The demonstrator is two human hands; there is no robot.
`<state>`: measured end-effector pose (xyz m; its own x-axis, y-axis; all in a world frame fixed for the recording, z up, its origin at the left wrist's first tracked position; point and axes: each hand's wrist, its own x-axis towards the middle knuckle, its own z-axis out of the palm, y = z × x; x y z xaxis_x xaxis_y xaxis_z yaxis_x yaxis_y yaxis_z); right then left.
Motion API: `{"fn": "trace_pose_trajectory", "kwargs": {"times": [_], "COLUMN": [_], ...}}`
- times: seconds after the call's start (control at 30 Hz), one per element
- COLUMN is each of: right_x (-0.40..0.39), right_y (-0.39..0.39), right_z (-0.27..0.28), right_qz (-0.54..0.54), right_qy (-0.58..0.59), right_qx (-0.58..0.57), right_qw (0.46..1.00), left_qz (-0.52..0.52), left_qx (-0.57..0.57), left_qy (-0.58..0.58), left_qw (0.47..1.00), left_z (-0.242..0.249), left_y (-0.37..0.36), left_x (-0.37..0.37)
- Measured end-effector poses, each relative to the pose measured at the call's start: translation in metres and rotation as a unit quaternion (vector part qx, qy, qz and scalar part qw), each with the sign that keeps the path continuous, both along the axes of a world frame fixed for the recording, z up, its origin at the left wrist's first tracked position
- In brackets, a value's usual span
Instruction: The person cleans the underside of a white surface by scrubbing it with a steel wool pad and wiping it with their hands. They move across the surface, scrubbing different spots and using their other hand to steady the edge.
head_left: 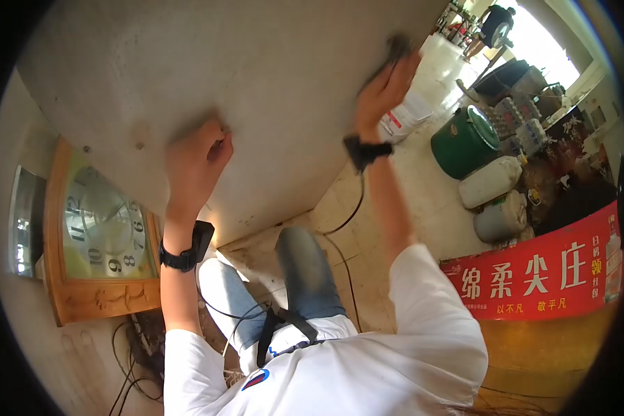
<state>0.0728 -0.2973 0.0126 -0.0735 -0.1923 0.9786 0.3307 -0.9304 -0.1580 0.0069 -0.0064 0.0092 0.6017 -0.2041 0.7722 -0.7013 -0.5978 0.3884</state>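
Pale panel (pixel 277 90) spread before both hands | left hand (pixel 195 156) curled at its face, contents untellable | right hand (pixel 385 93) mostly opened along its edge, seemingly so it is steadied; any hold unclear

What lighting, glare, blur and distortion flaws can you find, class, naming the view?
Head view: the bright opening is washed out; glare on the floor; soft shadow beside the left hand; fine detail around the right hand's fingertips is blurred; fisheye distortion, dark curved borders.
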Motion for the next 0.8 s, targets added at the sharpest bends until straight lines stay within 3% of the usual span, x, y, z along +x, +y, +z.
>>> {"fn": "trace_pose_trajectory", "kwargs": {"times": [0.07,0.17,0.2,0.3,0.37,0.43,0.53,0.57,0.63,0.8], "right_x": [-0.008,-0.011,-0.007,-0.001,0.006,0.001,-0.014,-0.016,-0.023,0.015], "right_y": [-0.012,-0.026,-0.033,-0.034,-0.037,-0.03,-0.043,-0.041,-0.03,-0.042], "right_z": [-0.08,-0.085,-0.076,0.033,0.074,0.031,-0.095,-0.088,-0.055,0.153], "right_qz": [-0.022,-0.025,-0.021,-0.027,-0.029,-0.024,-0.035,-0.031,-0.024,-0.033], "right_qy": [0.062,0.077,0.071,0.011,-0.026,0.01,0.131,0.13,0.125,-0.082], "right_qx": [0.013,0.045,0.058,-0.002,-0.055,-0.054,-0.098,-0.082,-0.046,-0.14], "right_qw": [0.998,0.996,0.996,1.0,0.998,0.998,0.986,0.988,0.991,0.986], "left_qz": [0.015,0.002,0.005,0.007,0.002,0.013,0.007,0.003,0.001,0.001], "left_qx": [0.006,0.013,0.017,0.015,-0.015,0.004,0.005,0.003,0.023,0.022], "left_qy": [-0.019,-0.007,-0.011,-0.015,-0.012,-0.017,-0.024,-0.026,-0.028,-0.024], "left_qw": [1.0,1.0,1.0,1.0,1.0,1.0,1.0,1.0,0.999,0.999], "left_z": [-0.001,0.003,0.003,-0.001,-0.003,-0.003,-0.004,-0.003,-0.001,0.002], "left_y": [0.0,0.002,0.002,0.002,-0.001,0.001,0.0,0.001,0.005,0.001], "left_x": [-0.001,-0.002,-0.001,0.0,0.0,-0.001,-0.001,0.0,0.001,-0.002]}}
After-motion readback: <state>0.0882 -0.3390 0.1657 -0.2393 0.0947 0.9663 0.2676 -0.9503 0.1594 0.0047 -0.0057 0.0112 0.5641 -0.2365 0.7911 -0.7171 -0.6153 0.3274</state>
